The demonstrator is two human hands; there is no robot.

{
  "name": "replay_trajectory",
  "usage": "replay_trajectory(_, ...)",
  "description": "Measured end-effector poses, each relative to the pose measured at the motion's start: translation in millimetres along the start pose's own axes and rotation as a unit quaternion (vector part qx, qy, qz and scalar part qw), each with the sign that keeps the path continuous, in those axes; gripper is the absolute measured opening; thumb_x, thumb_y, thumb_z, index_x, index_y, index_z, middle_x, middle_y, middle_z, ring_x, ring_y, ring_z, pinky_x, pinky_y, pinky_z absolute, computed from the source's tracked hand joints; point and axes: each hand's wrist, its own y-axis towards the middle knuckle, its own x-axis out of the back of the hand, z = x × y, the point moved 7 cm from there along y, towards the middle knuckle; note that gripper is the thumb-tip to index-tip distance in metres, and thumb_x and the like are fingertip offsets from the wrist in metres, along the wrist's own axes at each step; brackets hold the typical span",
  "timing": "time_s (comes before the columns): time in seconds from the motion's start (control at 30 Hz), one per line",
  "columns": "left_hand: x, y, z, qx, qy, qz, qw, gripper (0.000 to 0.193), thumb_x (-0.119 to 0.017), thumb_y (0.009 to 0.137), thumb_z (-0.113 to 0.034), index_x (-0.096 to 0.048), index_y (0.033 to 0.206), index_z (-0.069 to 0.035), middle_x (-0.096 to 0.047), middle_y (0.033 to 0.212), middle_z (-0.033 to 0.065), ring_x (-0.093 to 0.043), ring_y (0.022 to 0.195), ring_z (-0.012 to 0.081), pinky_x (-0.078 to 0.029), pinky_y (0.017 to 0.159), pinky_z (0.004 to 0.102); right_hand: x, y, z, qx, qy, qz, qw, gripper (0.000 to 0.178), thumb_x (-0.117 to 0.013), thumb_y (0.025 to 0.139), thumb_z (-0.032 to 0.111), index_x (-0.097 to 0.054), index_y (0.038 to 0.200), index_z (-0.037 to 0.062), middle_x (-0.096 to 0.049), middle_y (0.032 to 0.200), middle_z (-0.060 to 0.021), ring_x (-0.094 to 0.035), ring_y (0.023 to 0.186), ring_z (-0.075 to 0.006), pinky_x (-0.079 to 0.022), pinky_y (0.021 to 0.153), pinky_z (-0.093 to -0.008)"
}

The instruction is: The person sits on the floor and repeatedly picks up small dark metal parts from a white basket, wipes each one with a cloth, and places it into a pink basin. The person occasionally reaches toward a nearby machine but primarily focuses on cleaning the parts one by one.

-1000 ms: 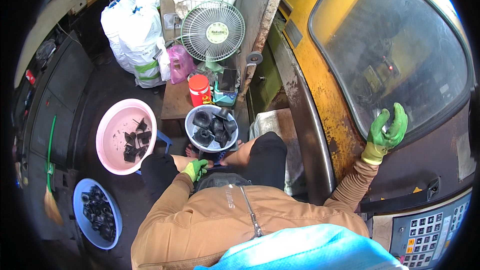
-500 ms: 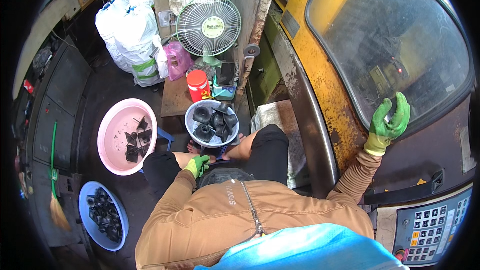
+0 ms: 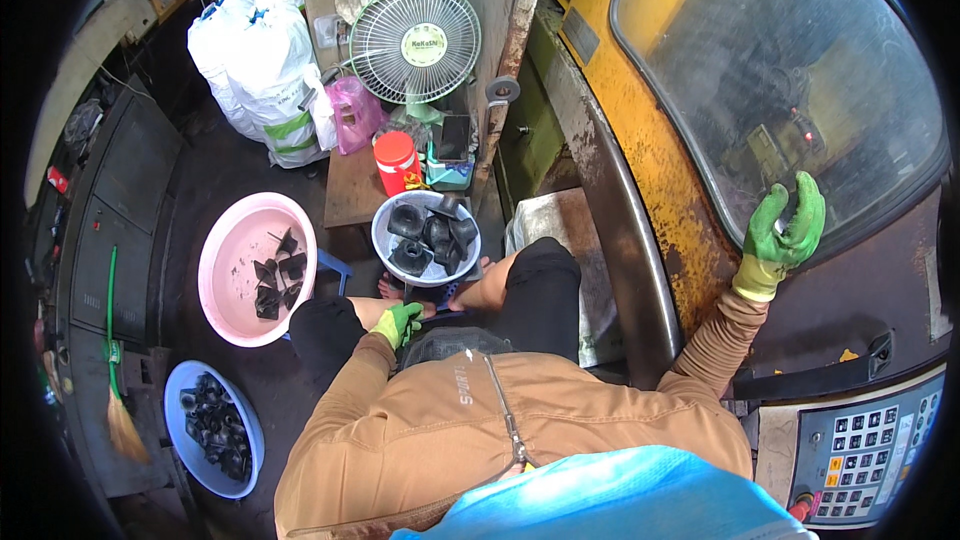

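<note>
Over the last second I had little movement to follow: the right grip (image 3: 783,232) sat slightly higher in my view, but the yellow machine's window (image 3: 730,110) had drifted too, so I judged much of that to be the head turning. For the work, it meant no piece had visibly been added or taken. That gloved right grip was raised before the lower edge of the window, fingers curved and thumb apart; something pale showed in the gap, and I could not tell whether it was grasped. The left grip (image 3: 399,324) rested low over the lap, fingers curled, and I could not see whether they closed on anything. Just ahead of it stood the pale bowl (image 3: 379,247) with large black pieces (image 3: 437,232) inside, unchanged, between the legs and just short of the worktop (image 3: 352,190), which bore a red jar (image 3: 397,165). To the left of that grip was a pink basin (image 3: 235,280) with more pieces, and farther back a blue tub (image 3: 242,395) held a heap. Behind the right grip, a red knob (image 3: 801,508) had come more fully into view beside the control panel (image 3: 850,455).
</note>
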Motion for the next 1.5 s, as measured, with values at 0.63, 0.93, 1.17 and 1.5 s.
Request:
replay_trajectory(0.63,-28.8,-151.1,-156.3,-0.464,0.393,-0.131,0.783,0.057,-0.082,0.066,-0.040,-0.059,0.110,-0.011,-0.068,0.084,0.0095,-0.064,0.084,0.0341,-0.048,0.075,0.0444,-85.6,-115.7,92.2,-0.332,0.398,0.285,0.806,0.021,-0.057,0.090,-0.001,-0.063,0.110,0.0003,-0.064,0.108,-0.0098,-0.061,0.098,-0.0212,-0.050,0.085,-0.0308)
replay_trajectory(0.93,-117.4,-151.7,-199.5,-0.561,0.430,-0.039,0.706,0.046,-0.061,0.079,-0.007,-0.052,0.124,-0.012,-0.056,0.116,0.0155,-0.062,0.094,0.0348,-0.052,0.079,0.0395,-122.3,-306.1,332.0,-0.281,0.646,0.625,0.337,0.046,-0.057,0.091,0.016,-0.045,0.132,0.0005,-0.056,0.091,-0.0050,-0.054,0.083,-0.0145,-0.045,0.072,-0.0268)
replay_trajectory(1.17,-57.7,-50.8,-215.4,-0.334,0.416,-0.112,0.839,0.058,-0.070,0.075,-0.032,-0.056,0.126,-0.006,-0.051,0.135,0.0191,-0.056,0.115,0.0401,-0.046,0.096,0.0442,-131.9,-379.6,263.0,-0.752,0.511,0.415,-0.032,0.041,-0.045,0.101,0.036,-0.050,0.127,0.0057,-0.063,0.080,-0.0002,-0.053,0.054,-0.0100,-0.042,0.046,-0.0223)
replay_trajectory(1.5,-149.9,85.2,-227.1,-0.326,0.709,-0.226,0.583,0.066,-0.067,0.077,-0.035,-0.046,0.137,-0.017,-0.051,0.135,0.0134,-0.038,0.130,0.0330,-0.022,0.108,0.0558,-142.2,-370.4,270.2,-0.682,0.642,0.336,-0.100,0.043,-0.043,0.100,0.033,-0.045,0.131,0.0026,-0.061,0.095,-0.0097,-0.059,0.078,-0.0231,-0.051,0.071,-0.0369)
